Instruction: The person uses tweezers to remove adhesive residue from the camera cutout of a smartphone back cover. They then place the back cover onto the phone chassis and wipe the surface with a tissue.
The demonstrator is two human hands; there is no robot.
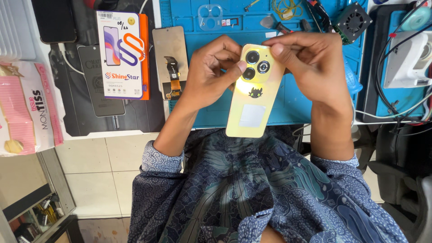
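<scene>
While gripped top-edge: yellow phone (254,92) above mat (211,108)

Both forearms rise from the patterned sleeves and converge toward twelve o'clock. The left hand (211,67) is curled, thumb stretched toward three o'clock, its tip pressed flat. The right hand (310,60) arches from the two o'clock side, fingers bent and pinched toward nine o'clock.

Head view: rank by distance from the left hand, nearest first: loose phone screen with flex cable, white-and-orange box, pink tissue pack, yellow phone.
1. Yellow phone: in the left hand, thumb by the camera lenses.
2. Loose phone screen: flat on the bench, just left of the hand.
3. White-and-orange box: further left, beside the screen.
4. Pink tissue pack: far left edge of the bench.
</scene>
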